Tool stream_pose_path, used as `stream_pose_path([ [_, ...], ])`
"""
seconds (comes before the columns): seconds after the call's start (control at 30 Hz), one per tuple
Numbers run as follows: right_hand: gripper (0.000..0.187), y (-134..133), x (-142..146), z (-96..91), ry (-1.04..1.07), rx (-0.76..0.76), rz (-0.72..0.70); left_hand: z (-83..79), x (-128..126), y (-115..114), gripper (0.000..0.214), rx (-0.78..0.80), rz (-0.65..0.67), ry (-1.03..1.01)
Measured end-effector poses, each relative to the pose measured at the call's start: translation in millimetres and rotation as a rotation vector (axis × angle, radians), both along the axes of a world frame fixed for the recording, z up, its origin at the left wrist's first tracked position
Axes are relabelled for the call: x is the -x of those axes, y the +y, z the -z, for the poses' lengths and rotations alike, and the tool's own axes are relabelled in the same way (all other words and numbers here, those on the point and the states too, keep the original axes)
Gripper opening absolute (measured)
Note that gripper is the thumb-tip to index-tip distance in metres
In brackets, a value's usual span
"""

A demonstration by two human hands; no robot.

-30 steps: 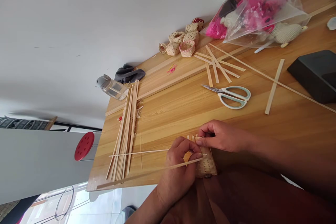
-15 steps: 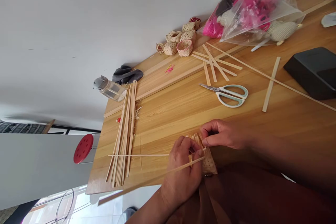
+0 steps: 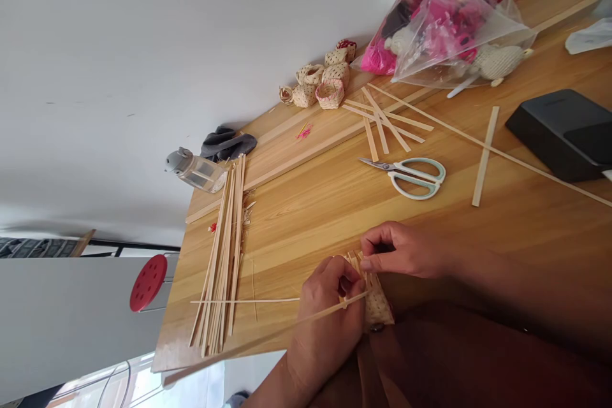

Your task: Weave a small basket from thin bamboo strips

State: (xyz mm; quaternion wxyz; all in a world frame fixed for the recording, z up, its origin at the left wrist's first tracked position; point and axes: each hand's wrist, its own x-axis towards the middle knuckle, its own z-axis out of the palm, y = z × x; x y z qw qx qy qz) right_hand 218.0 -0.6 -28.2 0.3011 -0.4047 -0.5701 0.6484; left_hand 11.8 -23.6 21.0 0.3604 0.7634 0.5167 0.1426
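Woven bamboo basket [image 3: 377,306] — right hand [image 3: 401,250] pinches its strips [image 3: 356,264], left hand [image 3: 325,331] grips it.

Craft things spread across a wooden table [image 3: 306,217].
A woven piece [image 3: 377,306] sits at the near edge, with a pile of strips [image 3: 220,261] left of it, scissors [image 3: 415,177] beyond it, small baskets [image 3: 315,83] along the far edge, a plastic bag [image 3: 444,25] right of those, and a case [image 3: 559,134] farther right.

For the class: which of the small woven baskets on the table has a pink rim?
The front basket, nearest the loose strips; the other baskets lack that pink edge.
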Motion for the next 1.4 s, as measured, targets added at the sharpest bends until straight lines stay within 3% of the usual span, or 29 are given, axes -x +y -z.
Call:
stream_pose_path([
  [0.27,0.017,0,-4,-2.3,0.003,-0.008,-0.143,0.4,3,1,0.009,0.054,-0.055,-0.09],
  [0.47,0.013,1,-3,-2.2,0.092,0.045,-0.117,3.0,9,-1,0.013,0.054,-0.05,-0.134],
  [0.77,0.012,2,-5,-5.4,0.003,0.008,-0.157,-8.3,13,0,0.025,-0.017,0.103,-0.008],
  [1.0,0.017,3,-9,-7.0,-0.006,0.092,-0.281,-24.0,16,1,0.02,0.08,0.221,-0.07],
  [1.13,0.016,2,-10,-9.6,0.014,0.197,-0.333,-25.2,17,2,0.014,0.15,0.166,-0.082],
  [1.27,0.014,2,-10,-6.8,0.006,0.197,-0.332,-17.6,16,3,0.007,0.135,0.1,-0.096],
  [1.4,0.019,3,-8,-2.1,0.046,0.207,-0.361,-15.3,16,5,0.009,0.124,0.118,-0.08],
])
